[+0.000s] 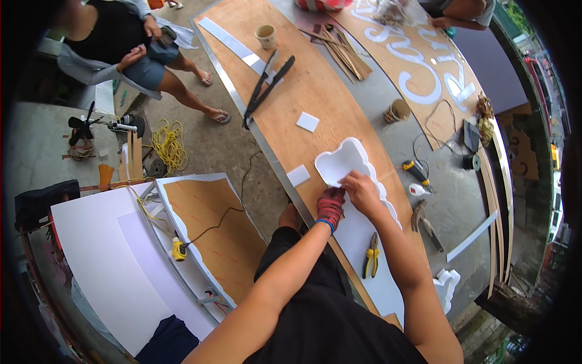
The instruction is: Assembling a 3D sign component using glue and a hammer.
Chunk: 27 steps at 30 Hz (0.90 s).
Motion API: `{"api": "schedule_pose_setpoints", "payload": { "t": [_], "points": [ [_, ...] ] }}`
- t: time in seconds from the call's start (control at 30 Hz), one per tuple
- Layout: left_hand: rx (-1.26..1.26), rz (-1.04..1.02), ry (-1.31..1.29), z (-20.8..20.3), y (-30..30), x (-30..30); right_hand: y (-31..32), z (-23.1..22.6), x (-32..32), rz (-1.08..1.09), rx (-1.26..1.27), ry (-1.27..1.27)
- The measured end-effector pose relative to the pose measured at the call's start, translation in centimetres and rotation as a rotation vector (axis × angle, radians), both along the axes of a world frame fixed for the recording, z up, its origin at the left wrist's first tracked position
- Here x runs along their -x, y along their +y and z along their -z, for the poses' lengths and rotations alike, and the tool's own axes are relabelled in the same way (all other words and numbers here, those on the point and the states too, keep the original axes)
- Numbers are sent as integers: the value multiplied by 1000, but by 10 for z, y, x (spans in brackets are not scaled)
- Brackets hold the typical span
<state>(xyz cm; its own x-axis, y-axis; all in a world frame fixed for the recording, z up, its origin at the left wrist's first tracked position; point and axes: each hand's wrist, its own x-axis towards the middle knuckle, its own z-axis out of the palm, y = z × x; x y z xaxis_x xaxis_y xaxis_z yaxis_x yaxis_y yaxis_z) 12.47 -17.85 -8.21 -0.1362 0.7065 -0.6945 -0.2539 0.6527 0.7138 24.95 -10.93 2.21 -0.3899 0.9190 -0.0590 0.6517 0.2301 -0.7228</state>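
Note:
A white panel with a raised, scalloped rim lies on the wooden board in front of me. My left hand, in a red glove with a blue cuff, is closed at the panel's near-left edge. Beside it my bare right hand pinches at the same rim, its fingertips meeting the left hand's. What exactly lies between the fingertips is hidden. Yellow-and-black pliers rest on the white surface below my right hand. Two small white square pieces, one nearer and one farther, lie left of the panel.
On the plywood lie a black hinged tool like a hair straightener, a white strip and a cup. To the right are a hammer, a glue bottle and a yellow-black corded tool. People stand at far left and far right.

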Motion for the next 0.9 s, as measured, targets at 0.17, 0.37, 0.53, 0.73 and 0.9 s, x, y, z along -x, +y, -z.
{"api": "schedule_pose_setpoints", "payload": {
  "t": [0.17,0.37,0.53,0.73,0.9],
  "points": [
    [33,-40,-61,-8,7,3,7,1,0,-29,-8,21],
    [57,-70,-75,-22,8,0,3,1,-2,-20,-11,28],
    [46,-105,-106,-25,4,1,1,-1,-1,-24,-25,53],
    [47,-96,-75,-27,7,0,3,-4,-2,-24,-13,42],
    [102,-54,-102,-31,10,2,3,0,-2,-26,-21,59]
  ]
}}
